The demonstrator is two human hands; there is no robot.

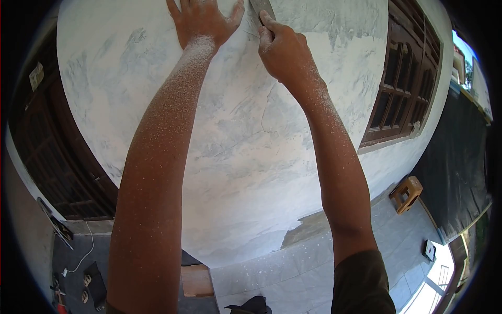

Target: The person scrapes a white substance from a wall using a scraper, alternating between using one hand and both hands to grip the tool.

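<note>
White dust coats my left hand (205, 23), which lies with fingers spread against the patchy white wall (235, 131); its fingertips pass out of the top of the view. To its right, my right hand (286, 51) grips a scraper (261, 6), thumb and forefinger along it. The scraper's flat grey part points up toward the top edge, where its far end is cut off. Around the hands the wall shows grey smears and rough patches, with a thin crack running down below the right hand. Dust also speckles both forearms.
A brown-framed window (402, 78) is at the right, a dark wooden door (63, 141) at the left. A brown stool (406, 194) stands on the floor by the wall. Below are a dusty grey sheet (282, 277), a brown board (197, 280) and a white cord (91, 246).
</note>
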